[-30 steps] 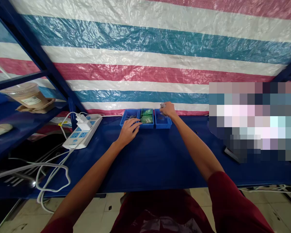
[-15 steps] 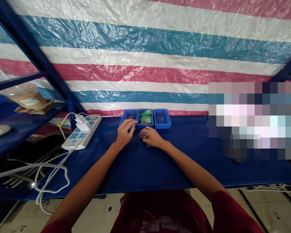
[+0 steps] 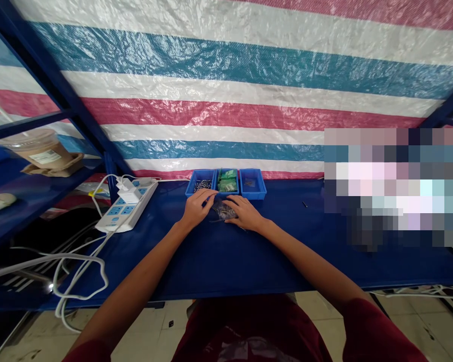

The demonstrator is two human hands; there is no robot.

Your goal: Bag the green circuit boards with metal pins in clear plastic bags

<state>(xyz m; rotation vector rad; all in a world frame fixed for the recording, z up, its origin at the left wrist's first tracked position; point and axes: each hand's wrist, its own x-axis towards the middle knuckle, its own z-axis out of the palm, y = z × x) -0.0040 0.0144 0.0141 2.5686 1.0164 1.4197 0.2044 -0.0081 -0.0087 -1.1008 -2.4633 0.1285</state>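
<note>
On the blue table, a clear plastic bag holding small metal-looking pieces lies between my two hands. My right hand is at its right side, thumb and fingers apart and touching the bag. My left hand is by the bag's upper left edge, fingers stretched out and thumb a little apart; whether it touches the plastic I cannot tell. Just beyond my left fingers, a blue bin contains many small screws. The middle blue bin holds green packets. Some small pieces lie in the right blue bin.
A white power strip with plugged-in adapters stands left, its white cables looping over the table edge. A small dark screw-like piece lies on the right of the table. On the left shelf sit a lidded drink cup and a mouse.
My right hand has brought the plastic bag from above the right bin down to the table between my hands, and its fingers have spread. My left hand has shifted slightly, uncovering more screws.
</note>
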